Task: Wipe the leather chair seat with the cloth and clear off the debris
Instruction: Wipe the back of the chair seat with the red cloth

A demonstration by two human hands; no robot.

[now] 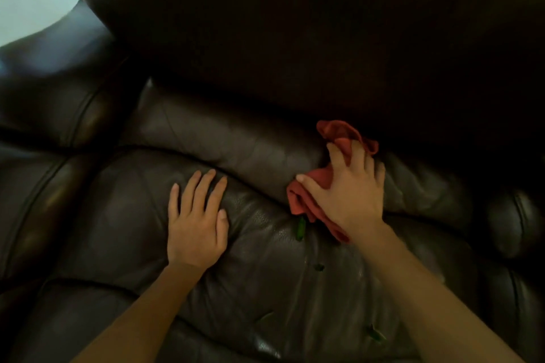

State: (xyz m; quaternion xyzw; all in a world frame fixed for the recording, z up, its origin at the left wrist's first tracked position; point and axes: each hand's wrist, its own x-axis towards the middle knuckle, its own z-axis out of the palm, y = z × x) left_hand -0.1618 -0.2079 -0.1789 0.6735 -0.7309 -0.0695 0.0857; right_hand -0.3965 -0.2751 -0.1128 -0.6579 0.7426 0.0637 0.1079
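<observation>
Dark brown leather seat (259, 268), red-orange cloth (306, 203), small green debris bits (300, 228).

Room, dim: one pale, blurred patch (32, 0), floor or wall not told apart, far up and left of the fingers (203, 188), is the only bright area. Furniture: dark brown leather backrest (295, 23), nearly black, rising just beyond the fingertips; padded, seamed leather section (44, 186) well to their left; rolled leather arm (513, 224) well to their right. Light: weak, from the upper left, with a dull sheen on the leather folds.
</observation>
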